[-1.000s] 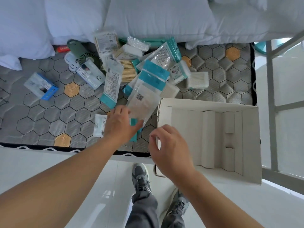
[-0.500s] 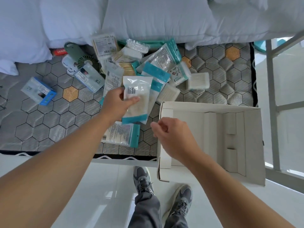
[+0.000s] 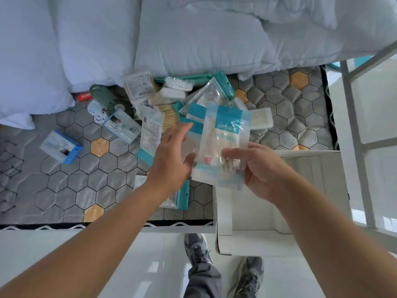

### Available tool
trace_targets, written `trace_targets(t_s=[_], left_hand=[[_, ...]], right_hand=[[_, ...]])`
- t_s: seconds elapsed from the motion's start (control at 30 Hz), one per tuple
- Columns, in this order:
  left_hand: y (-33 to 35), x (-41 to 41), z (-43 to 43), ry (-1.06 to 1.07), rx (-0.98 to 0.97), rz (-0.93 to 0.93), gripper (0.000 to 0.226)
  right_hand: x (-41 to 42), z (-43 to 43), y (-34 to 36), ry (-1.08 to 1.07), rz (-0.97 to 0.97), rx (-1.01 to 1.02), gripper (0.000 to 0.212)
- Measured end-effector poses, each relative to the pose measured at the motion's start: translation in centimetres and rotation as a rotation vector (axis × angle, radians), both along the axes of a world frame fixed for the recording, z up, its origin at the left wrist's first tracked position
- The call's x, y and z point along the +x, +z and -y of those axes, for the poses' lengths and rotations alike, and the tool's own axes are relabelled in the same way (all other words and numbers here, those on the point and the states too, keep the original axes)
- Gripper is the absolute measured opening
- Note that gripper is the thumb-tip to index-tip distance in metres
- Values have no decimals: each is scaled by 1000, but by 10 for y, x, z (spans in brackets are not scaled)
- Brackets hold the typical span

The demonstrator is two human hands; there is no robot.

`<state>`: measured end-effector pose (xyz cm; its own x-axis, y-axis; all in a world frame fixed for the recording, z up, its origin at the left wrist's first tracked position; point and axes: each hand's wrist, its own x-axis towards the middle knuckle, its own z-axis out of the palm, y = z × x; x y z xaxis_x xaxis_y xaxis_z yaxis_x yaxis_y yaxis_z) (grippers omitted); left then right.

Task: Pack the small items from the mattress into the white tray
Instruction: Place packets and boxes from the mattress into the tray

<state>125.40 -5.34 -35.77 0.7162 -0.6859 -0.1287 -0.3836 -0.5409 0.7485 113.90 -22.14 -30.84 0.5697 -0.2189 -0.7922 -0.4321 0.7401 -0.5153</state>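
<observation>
My right hand (image 3: 258, 168) grips a clear packet with teal bands (image 3: 223, 143), held upright above the mattress edge, just left of the white tray (image 3: 253, 209). My left hand (image 3: 171, 155) is beside the packet with fingers spread, its thumb near the packet's left edge. Behind the hands lies a heap of small items (image 3: 171, 100): teal-topped packets, cotton swab boxes and toothpick bundles. Another teal-edged packet (image 3: 178, 198) lies flat under my left wrist. The tray's inside shows white cardboard dividers (image 3: 322, 168).
A green hand fan (image 3: 111, 102), a blue-edged clear box (image 3: 61, 146) and a labelled packet (image 3: 122, 125) lie on the grey hexagon-pattern mattress (image 3: 64, 186). White pillows (image 3: 193, 33) line the back. A white bed rail (image 3: 354, 130) stands at the right. My shoes (image 3: 197, 252) are on the floor below.
The packet passed from my left hand to my right hand and moved right, toward the tray. My left hand let go and now has its fingers spread.
</observation>
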Motion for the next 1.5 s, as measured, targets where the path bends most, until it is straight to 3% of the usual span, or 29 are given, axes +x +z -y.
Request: trace_targets(t_s=[0.1,0.17,0.37,0.47,0.6,0.67,0.8,0.93,1.03,1.17,1.4,1.5], left_hand=[[-34,12,6,175,284,-158,66],[-53,12,14,250,395,-212,80],[-78,-5,46,347,578,-36,109],[-84,-12,47,258,621,-9,101],[-69,-3,41,247,471,-60,38],[-56,4,34,283,381,-78,22],[-32,14,17,427,223,-184,27],[-5,24,15,723,-74,-681,19],[12,25,14,680,-149,-875,36],[26,13,16,568,-205,-891,55],[52,-30,30,575,-321,-649,43],[65,-47,31,572,-374,-689,40]], right_hand=[[-7,10,-9,-73,-95,-143,25],[-15,15,-14,-83,-137,-204,24],[-35,24,-29,-54,-155,-290,22],[-38,26,-36,-37,-141,-271,24],[-38,30,-38,-23,-124,-256,26],[-39,30,-38,-28,-116,-249,25],[-42,28,-39,-54,-106,-226,24],[-42,29,-43,-60,-107,-227,25],[-43,28,-45,-93,-88,-194,29],[-52,33,-41,-81,-55,-150,28],[-108,48,-54,0,-100,-170,20],[-132,45,-79,90,-247,-246,22]])
